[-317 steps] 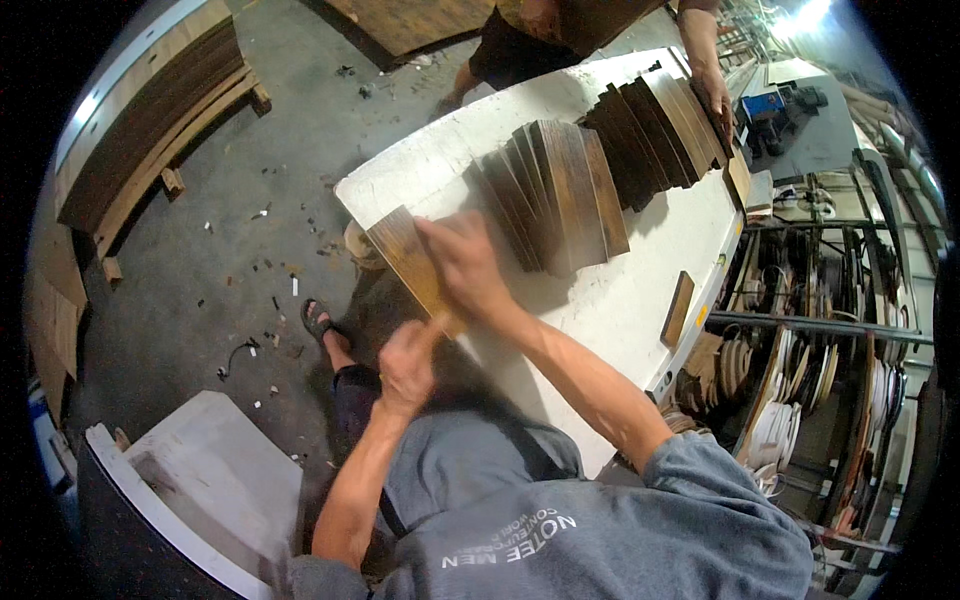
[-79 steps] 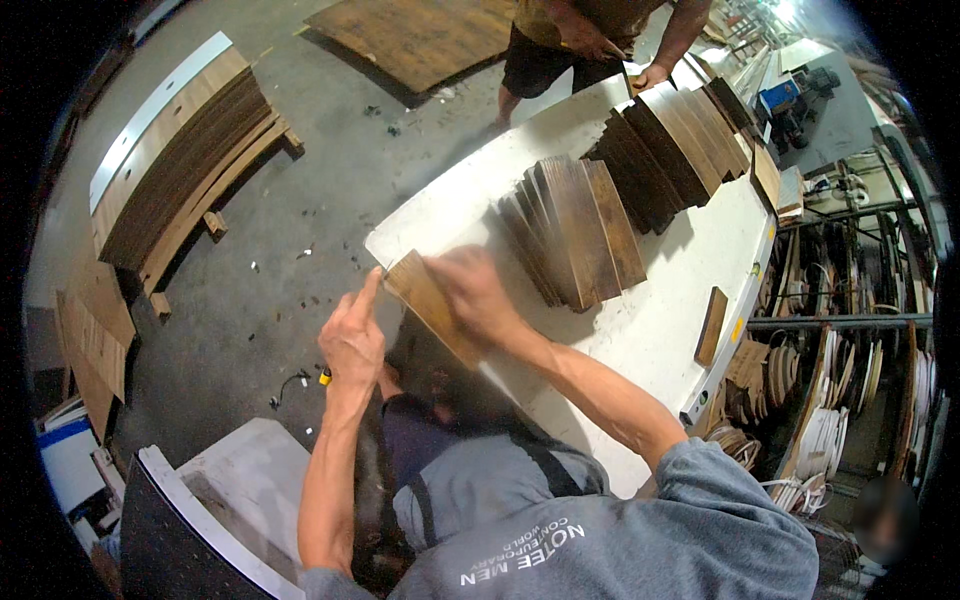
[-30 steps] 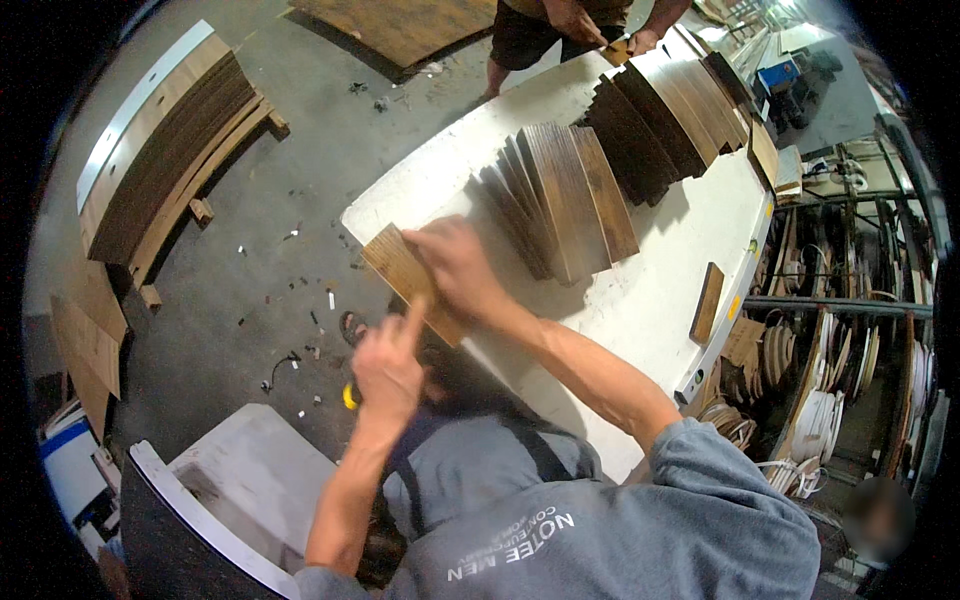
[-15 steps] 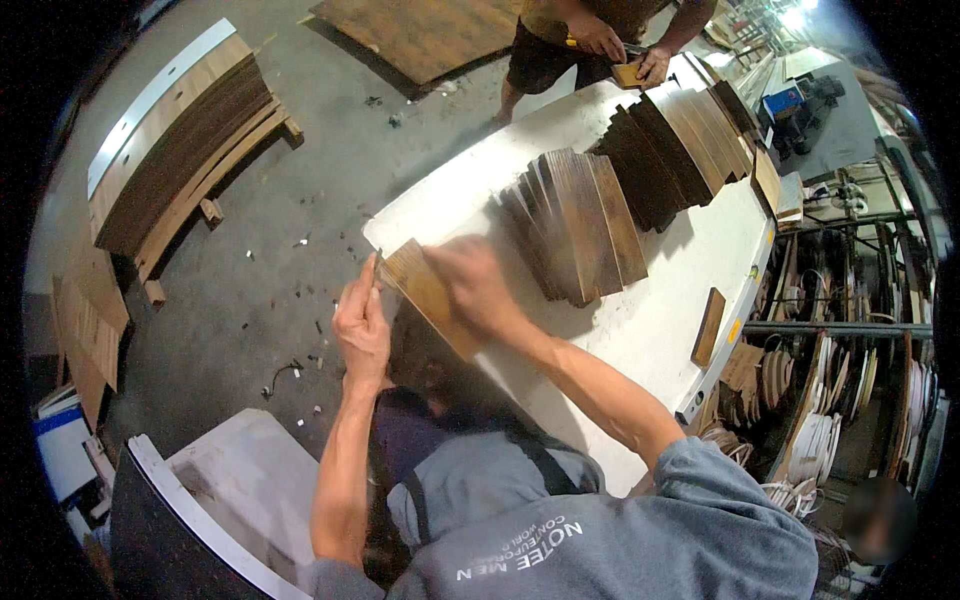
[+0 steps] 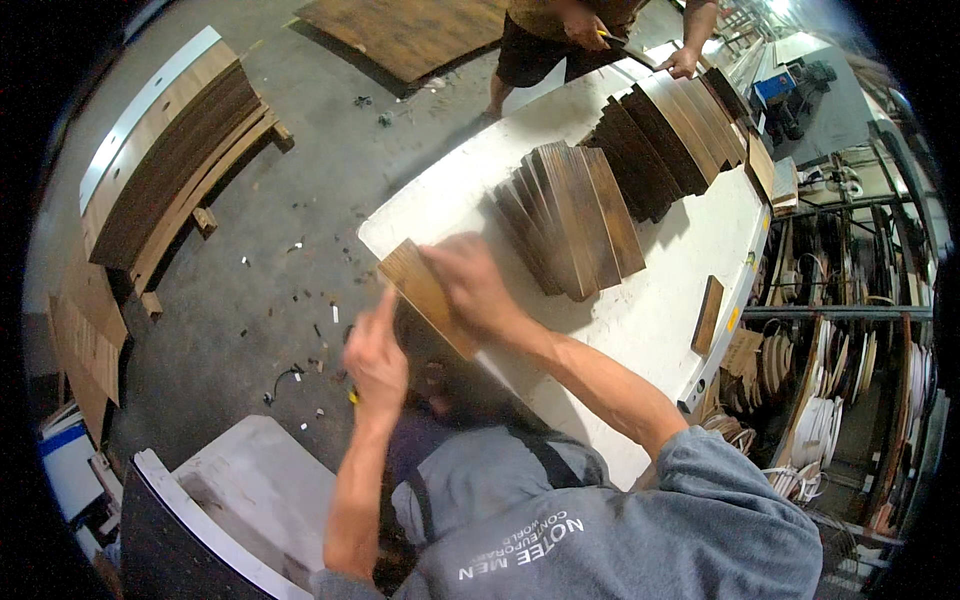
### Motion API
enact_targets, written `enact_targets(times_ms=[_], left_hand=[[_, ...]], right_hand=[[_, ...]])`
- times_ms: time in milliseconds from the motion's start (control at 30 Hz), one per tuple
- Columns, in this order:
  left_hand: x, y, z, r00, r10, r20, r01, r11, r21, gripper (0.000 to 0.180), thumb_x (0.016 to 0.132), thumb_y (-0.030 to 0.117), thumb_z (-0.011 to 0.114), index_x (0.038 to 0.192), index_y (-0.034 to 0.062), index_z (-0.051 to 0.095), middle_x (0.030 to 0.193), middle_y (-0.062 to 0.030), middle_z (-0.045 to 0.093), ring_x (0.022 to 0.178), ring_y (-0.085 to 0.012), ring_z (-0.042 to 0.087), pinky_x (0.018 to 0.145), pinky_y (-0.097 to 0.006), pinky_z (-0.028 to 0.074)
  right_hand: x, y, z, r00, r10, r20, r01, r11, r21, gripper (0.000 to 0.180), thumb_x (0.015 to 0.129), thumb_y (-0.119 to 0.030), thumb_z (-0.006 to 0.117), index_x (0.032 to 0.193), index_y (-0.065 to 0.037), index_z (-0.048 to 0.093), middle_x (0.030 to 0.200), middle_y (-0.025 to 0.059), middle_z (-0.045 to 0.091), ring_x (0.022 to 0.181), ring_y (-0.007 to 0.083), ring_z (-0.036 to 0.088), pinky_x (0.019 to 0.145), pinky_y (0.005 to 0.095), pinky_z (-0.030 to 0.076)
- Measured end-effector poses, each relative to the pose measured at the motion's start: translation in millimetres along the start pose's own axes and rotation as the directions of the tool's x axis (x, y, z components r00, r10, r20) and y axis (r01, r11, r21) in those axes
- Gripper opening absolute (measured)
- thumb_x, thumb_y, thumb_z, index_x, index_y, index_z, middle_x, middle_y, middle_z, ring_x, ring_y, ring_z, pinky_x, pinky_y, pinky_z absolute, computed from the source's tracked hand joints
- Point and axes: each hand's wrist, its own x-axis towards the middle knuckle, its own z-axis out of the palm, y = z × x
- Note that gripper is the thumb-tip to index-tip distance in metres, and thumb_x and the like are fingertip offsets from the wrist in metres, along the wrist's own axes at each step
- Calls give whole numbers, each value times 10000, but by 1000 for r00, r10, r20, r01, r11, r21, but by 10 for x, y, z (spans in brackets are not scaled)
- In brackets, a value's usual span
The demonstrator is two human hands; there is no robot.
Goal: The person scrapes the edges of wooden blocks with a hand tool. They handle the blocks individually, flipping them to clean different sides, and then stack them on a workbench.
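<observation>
Concrete floor (image 5: 300,190) is filling the 9-to-12 o'clock part of the view, carrying scattered chips and a pallet of long boards (image 5: 165,160) at 10 o'clock. A large brown sheet (image 5: 410,35) is lying on the floor at 12 o'clock.

The white desk (image 5: 650,310) is running from centre toward 1 o'clock. On it, a fanned stack of dark planks (image 5: 570,215) is leaning just above centre; a second, longer fan of planks (image 5: 670,135) is standing beyond it toward 1 o'clock. A small dark block (image 5: 707,315) is lying alone at 3 o'clock, well apart from both stacks.

A light wooden plank (image 5: 425,295) is resting at the desk's near corner, its end overhanging the edge, at about 10 o'clock of centre. The right hand (image 5: 475,290) is pressing down on its top, grip flat and holding the plank. The left hand (image 5: 375,355) is touching the plank's lower edge with forefinger raised; whether that grip is holding anything, I cannot tell.

At 12 o'clock another person's hands (image 5: 680,62) are working at the desk's far end.
</observation>
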Motion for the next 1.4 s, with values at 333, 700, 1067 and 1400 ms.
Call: enact_targets(times_ms=[333,700,1067,1400], left_hand=[[-1084,341,53,948,123,292,-89,988,-125,555,898,-37,578,1414,142,676,1036,-174,716,866,-364,710,776,-438,580],[-1771,135,-288,733,-667,136,639,606,-474,528,1044,95,602,1556,10,504,990,-85,741,666,-101,619,586,-258,517],[-1635,182,-205,748,-633,198,655,656,-376,513,1046,63,583,1553,20,512,985,-73,742,654,-86,607,573,-247,517],[-514,215,-235,899,-425,108,437,852,-288,474,1016,41,567,1489,43,603,926,-64,705,751,-127,624,689,-312,548]], right_hand=[[39,1,13,999,-19,-29,19,1000,1,392,886,1,598,1247,-65,735,1016,162,670,1025,366,568,944,473,442],[-192,-618,-113,936,207,285,-72,904,-422,869,813,-323,842,1502,20,439,1381,219,553,1265,384,524,1012,497,464],[-409,-189,-410,939,334,87,-335,942,3,369,951,-182,665,1267,9,665,1089,274,688,1050,458,647,951,546,511],[-281,-196,-270,983,173,65,-167,982,-89,386,938,-133,696,1305,-18,656,996,212,598,970,410,593,886,509,485]])
